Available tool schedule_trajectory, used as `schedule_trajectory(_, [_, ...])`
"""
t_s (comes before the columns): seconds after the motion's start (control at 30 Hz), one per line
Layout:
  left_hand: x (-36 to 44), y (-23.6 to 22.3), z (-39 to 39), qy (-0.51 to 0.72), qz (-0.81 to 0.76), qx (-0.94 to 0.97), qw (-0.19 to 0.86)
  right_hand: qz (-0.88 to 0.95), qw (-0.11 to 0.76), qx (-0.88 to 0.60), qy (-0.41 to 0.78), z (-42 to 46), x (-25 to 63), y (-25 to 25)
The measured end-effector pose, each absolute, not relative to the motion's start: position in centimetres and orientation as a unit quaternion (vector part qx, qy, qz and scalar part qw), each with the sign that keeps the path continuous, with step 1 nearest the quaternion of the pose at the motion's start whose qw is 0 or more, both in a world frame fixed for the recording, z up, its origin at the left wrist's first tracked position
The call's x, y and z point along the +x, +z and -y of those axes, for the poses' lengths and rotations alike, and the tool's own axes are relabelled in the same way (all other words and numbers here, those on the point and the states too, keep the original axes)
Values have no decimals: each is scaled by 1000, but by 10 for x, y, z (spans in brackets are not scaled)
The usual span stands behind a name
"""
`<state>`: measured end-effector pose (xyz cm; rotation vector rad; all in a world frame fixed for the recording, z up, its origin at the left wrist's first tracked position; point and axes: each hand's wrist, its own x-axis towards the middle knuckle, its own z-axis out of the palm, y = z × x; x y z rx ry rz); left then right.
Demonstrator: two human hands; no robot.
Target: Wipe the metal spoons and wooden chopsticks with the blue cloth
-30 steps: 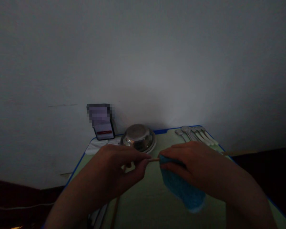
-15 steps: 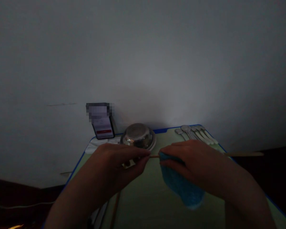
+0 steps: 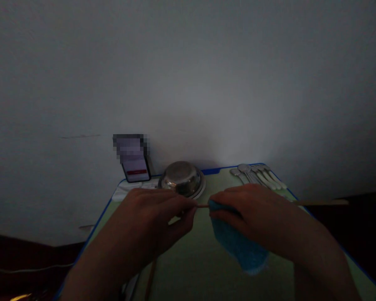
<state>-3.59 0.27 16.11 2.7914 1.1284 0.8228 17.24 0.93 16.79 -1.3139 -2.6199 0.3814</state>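
Note:
My left hand [image 3: 156,217] is closed, its fingertips pinching one end of a thin wooden stick [image 3: 319,203] that runs level across to the right, past the table's edge. My right hand [image 3: 250,213] is closed over a blue cloth [image 3: 241,251] wrapped around the stick, and the cloth hangs down below the hand. Both hands are just above the pale green table [image 3: 191,267].
An upturned steel bowl [image 3: 181,179] sits on a plate at the back. A phone [image 3: 136,167] leans on the wall at the back left. Several spoons [image 3: 257,175] lie at the back right. Another thin stick [image 3: 150,280] lies near the left front. The room is dim.
The stick has slid to the right through the cloth, so more of it shows beyond my right hand. Both hands stay closed and have risen slightly.

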Motion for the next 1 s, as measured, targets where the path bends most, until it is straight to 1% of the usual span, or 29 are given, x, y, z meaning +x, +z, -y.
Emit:
schedule_trajectory(0.23, [-36, 157, -5, 271, -358, 893, -14, 881, 87, -449, 124, -11, 171, 168])
schedule_trajectory(0.57, [-35, 157, -6, 254, -375, 891, -17, 881, 84, -448, 123, -11, 171, 169])
schedule_trajectory(0.83, [-41, 156, -11, 253, -386, 884, 79, 881, 69, -452, 121, -12, 172, 168])
schedule_trajectory(1.0, [-40, 159, -11, 240, -406, 876, 98, 884, 71, -445, 123, -12, 171, 168])
